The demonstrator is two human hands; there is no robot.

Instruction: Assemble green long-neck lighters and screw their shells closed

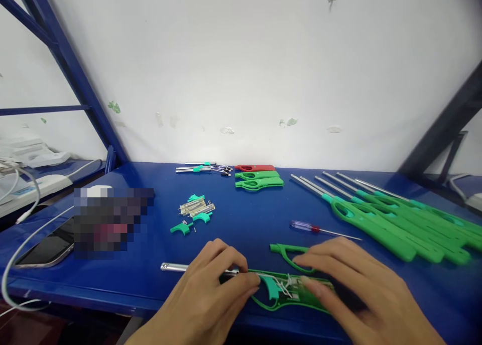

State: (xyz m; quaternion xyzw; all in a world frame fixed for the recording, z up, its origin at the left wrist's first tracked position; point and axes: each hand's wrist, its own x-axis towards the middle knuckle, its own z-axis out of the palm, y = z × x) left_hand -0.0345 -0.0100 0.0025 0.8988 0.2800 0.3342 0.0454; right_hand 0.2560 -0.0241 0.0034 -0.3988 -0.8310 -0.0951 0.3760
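An opened green lighter shell [286, 305] lies near the table's front edge, with a teal trigger [271, 288], white wires and inner parts showing. My left hand [216, 290] pinches at the shell's neck by the trigger; a silver metal tube [173, 267] sticks out to its left. My right hand [350, 284] is over the shell's handle end, thumb on the inner parts and fingers spread from the thumb. Just behind, its fingertips meet a second green shell half [288, 248], partly hidden by the hand.
A screwdriver [318, 228] lies behind my right hand. Several assembled green lighters [380, 224] are at right. Small parts [196, 209], metal tubes [196, 169] and green shells [259, 182] sit farther back. A phone [48, 244] and white cable are at left.
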